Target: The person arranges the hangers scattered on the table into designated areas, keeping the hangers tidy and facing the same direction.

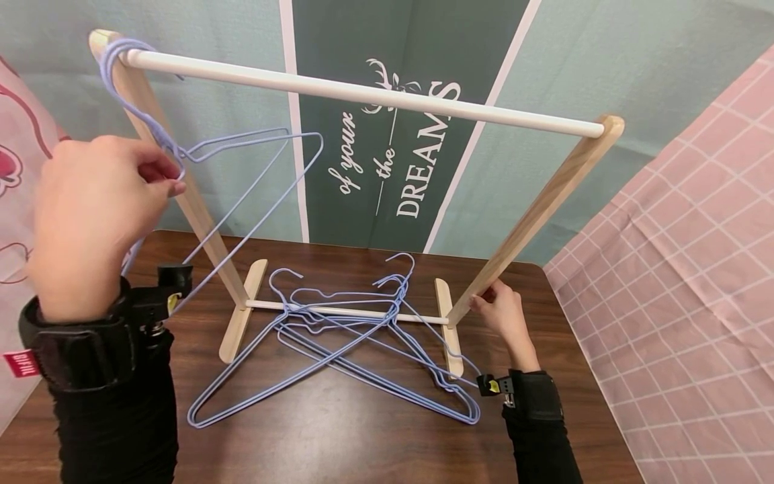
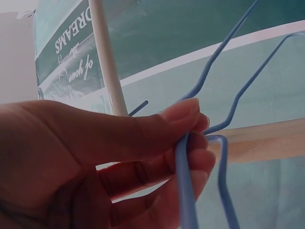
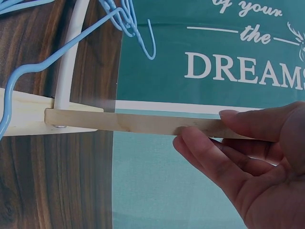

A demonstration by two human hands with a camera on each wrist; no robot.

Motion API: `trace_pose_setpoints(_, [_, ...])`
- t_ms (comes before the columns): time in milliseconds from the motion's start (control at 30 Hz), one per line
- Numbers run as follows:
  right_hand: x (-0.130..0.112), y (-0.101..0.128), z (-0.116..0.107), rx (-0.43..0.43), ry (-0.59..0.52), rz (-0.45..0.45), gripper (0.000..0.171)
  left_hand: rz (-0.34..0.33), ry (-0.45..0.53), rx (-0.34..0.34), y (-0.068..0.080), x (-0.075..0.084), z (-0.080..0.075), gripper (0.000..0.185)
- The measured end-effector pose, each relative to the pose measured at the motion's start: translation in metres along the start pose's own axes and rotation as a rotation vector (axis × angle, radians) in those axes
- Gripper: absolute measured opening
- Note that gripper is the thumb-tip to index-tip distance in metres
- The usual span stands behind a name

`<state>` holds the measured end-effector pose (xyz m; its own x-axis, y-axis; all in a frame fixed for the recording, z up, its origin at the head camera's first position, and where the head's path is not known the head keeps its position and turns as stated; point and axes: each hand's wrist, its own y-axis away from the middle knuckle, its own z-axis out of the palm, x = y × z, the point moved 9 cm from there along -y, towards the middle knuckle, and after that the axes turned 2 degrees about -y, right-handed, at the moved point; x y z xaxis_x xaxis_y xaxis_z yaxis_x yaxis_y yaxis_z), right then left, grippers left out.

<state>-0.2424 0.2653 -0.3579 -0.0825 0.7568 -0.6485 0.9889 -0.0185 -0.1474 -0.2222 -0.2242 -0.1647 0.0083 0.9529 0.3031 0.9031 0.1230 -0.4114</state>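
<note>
In the head view my left hand (image 1: 99, 208) pinches blue wire hangers (image 1: 123, 44) at the neck, just below their hooks. Those hooks loop over the left end of a wooden clothes rack's white top rail (image 1: 363, 97). The left wrist view shows the hanger wires (image 2: 185, 186) passing between thumb and fingers. My right hand (image 1: 504, 316) grips the rack's right wooden post (image 1: 532, 218) low down, thumb on one side and fingers on the other. Against the lower white rail leans a tangled bundle of blue hangers (image 1: 290, 309), their lower bars spread toward me.
Wooden feet (image 1: 244, 312) support the rack on a dark brown table (image 1: 290, 444). A green cloth with white lettering (image 1: 408, 191) hangs behind it. Pink checked cloth (image 1: 683, 235) covers the right side.
</note>
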Motion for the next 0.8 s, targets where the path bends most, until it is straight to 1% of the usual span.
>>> trace_pose_setpoints(133, [0.000, 0.001, 0.001, -0.002, -0.011, 0.003, 0.022, 0.021, 0.005, 0.010, 0.003, 0.008, -0.002, 0.016])
trace_pose_setpoints(333, [0.000, 0.001, 0.002, -0.010, -0.027, 0.016, 0.023, -0.004, 0.032, 0.017, 0.007, 0.011, -0.003, 0.017])
trace_pose_setpoints(533, [0.000, 0.001, 0.001, -0.012, -0.029, 0.020, 0.022, -0.023, 0.030, 0.017, 0.008, 0.014, -0.008, 0.018])
trace_pose_setpoints(667, [0.000, 0.001, 0.001, -0.010, -0.020, 0.015, 0.022, -0.033, 0.027, 0.005, 0.008, 0.014, -0.009, 0.022])
trace_pose_setpoints(800, [0.000, 0.001, 0.001, -0.008, -0.008, 0.009, 0.022, -0.037, 0.023, 0.004, 0.009, 0.009, -0.006, 0.023])
